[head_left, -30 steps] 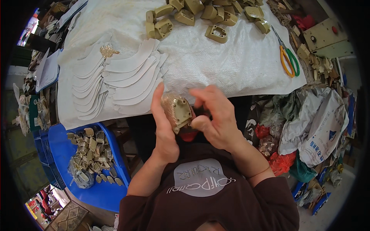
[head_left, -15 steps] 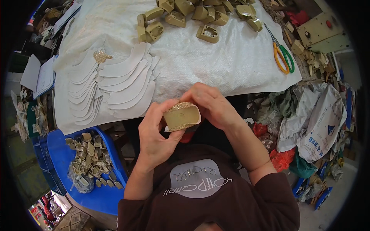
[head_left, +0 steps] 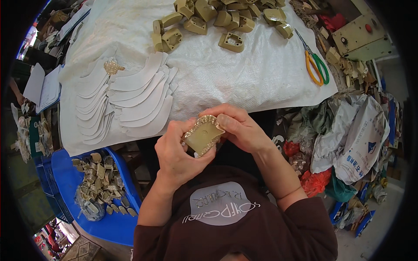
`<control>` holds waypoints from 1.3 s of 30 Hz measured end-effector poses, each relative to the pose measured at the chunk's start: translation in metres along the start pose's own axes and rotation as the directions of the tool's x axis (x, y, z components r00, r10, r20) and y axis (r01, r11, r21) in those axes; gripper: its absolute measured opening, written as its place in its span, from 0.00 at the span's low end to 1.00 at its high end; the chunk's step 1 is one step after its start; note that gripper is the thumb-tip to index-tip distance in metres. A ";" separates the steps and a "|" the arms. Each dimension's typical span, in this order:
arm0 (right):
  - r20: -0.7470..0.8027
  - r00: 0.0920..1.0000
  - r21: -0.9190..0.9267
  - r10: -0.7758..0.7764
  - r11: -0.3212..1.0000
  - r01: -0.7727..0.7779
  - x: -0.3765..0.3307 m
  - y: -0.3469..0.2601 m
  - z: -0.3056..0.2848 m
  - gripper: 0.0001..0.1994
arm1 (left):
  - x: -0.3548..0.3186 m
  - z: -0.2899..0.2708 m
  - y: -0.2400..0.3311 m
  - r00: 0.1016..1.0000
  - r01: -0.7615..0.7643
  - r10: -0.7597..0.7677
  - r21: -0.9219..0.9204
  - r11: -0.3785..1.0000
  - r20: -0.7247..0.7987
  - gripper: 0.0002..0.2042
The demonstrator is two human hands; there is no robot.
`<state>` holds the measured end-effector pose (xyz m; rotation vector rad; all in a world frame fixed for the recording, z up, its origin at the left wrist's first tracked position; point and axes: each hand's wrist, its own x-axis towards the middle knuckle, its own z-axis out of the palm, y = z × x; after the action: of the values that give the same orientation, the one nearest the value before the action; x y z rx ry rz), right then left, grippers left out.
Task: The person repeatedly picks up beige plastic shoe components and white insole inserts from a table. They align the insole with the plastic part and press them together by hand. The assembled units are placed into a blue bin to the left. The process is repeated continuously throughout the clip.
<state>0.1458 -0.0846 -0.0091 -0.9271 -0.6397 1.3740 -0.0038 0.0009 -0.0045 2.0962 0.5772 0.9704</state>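
Observation:
Just in front of the table edge I hold a beige plastic shoe heel (head_left: 201,136) with gold glitter covering wrapped round its side. Its bare beige face is turned up, and glitter rims that face. My left hand (head_left: 176,150) grips the heel from the left, thumb at its lower edge. My right hand (head_left: 241,130) pinches the covering at the right edge, its thumb on the rim. On the table, curved white cut pieces (head_left: 141,106) lie fanned in two overlapping rows, with a glitter scrap (head_left: 113,66) above them. Uncovered beige heels (head_left: 204,12) are heaped at the far side.
Scissors (head_left: 320,71) with orange and green handles lie at the table's right. A blue plastic seat (head_left: 104,228) at lower left bears a pile of glittery heels (head_left: 100,174). Plastic bags (head_left: 359,143) crowd the right. Another person's hand (head_left: 19,98) shows at far left.
The heel has turned and tilted in my hands. At its right end, where a pale edge stood out, glitter now folds over the rim. My right thumb has come onto that edge.

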 end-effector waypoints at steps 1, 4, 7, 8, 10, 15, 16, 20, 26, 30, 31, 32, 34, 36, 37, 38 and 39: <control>-0.046 0.998 -0.046 -0.030 0.999 0.028 0.000 0.001 0.002 0.12 | 0.000 0.002 -0.001 1.000 -0.024 0.024 0.007 1.000 -0.020 0.25; -0.158 0.968 -0.382 -0.194 0.916 0.121 0.000 0.003 0.014 0.12 | -0.002 0.014 0.005 0.992 -0.055 0.069 0.134 0.990 -0.104 0.24; -0.229 0.893 -0.612 -0.388 0.771 0.178 0.002 0.014 0.023 0.14 | -0.002 0.019 0.009 0.984 -0.082 0.125 0.294 0.952 -0.130 0.23; -0.250 0.913 -0.462 -0.323 0.869 0.181 0.003 0.018 0.021 0.13 | -0.001 0.018 0.009 0.986 -0.076 0.118 0.312 0.947 -0.119 0.24; -0.249 0.951 -0.122 -0.183 0.980 0.156 0.007 0.027 0.015 0.13 | 0.001 0.016 0.007 0.990 -0.062 0.103 0.352 0.934 -0.098 0.26; -0.155 0.957 -0.124 -0.243 0.966 0.225 0.004 0.029 0.025 0.17 | -0.002 0.012 0.006 0.984 -0.052 0.109 0.360 0.931 -0.141 0.26; -0.158 0.929 -0.339 -0.336 0.902 0.268 0.004 0.026 0.030 0.17 | -0.003 0.011 0.005 0.984 -0.052 0.112 0.382 0.922 -0.136 0.26; 0.007 0.898 -0.645 -0.441 0.684 0.341 0.016 0.024 0.036 0.18 | -0.007 -0.002 -0.007 0.977 -0.010 0.064 0.260 0.966 -0.202 0.26; 0.207 0.872 -0.769 -0.444 0.477 0.425 0.056 -0.004 0.032 0.16 | -0.049 -0.084 -0.055 0.903 0.287 -0.153 0.298 0.910 -0.402 0.25; 0.297 0.810 -0.930 -0.505 0.040 0.366 0.088 -0.012 0.033 0.14 | -0.112 -0.173 -0.105 0.709 0.640 -0.238 0.463 0.614 -0.664 0.27; 0.293 0.811 -0.941 -0.507 0.001 0.340 0.093 -0.011 0.035 0.13 | -0.132 -0.198 -0.116 0.643 0.707 -0.217 0.460 0.537 -0.735 0.27; 0.285 0.813 -0.951 -0.508 -0.041 0.308 0.097 -0.012 0.037 0.12 | -0.146 -0.221 -0.120 0.597 0.783 -0.152 0.530 0.325 -0.788 0.27; 0.290 0.803 -0.955 -0.520 -0.099 0.281 0.107 -0.010 0.040 0.10 | -0.155 -0.236 -0.120 0.555 0.829 -0.055 0.546 0.122 -0.830 0.27; 0.309 0.781 -0.950 -0.543 -0.135 0.282 0.118 -0.010 0.044 0.08 | -0.145 -0.243 -0.114 0.550 0.823 -0.023 0.537 0.186 -0.835 0.27; 0.330 0.775 -0.944 -0.538 -0.174 0.281 0.124 -0.009 0.049 0.08 | -0.135 -0.236 -0.111 0.610 0.760 -0.023 0.577 0.298 -0.792 0.26; 0.350 0.769 -0.937 -0.535 -0.212 0.278 0.130 -0.008 0.052 0.08 | -0.117 -0.219 -0.107 0.667 0.683 -0.013 0.606 0.408 -0.745 0.24; 0.367 0.763 -0.929 -0.532 -0.250 0.273 0.137 -0.006 0.053 0.08 | -0.093 -0.198 -0.095 0.694 0.624 -0.082 0.541 0.564 -0.715 0.22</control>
<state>0.1214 0.0595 0.0050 -1.7358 -1.7838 -0.2184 -0.2247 0.0860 -0.0336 2.0881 2.0413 1.2943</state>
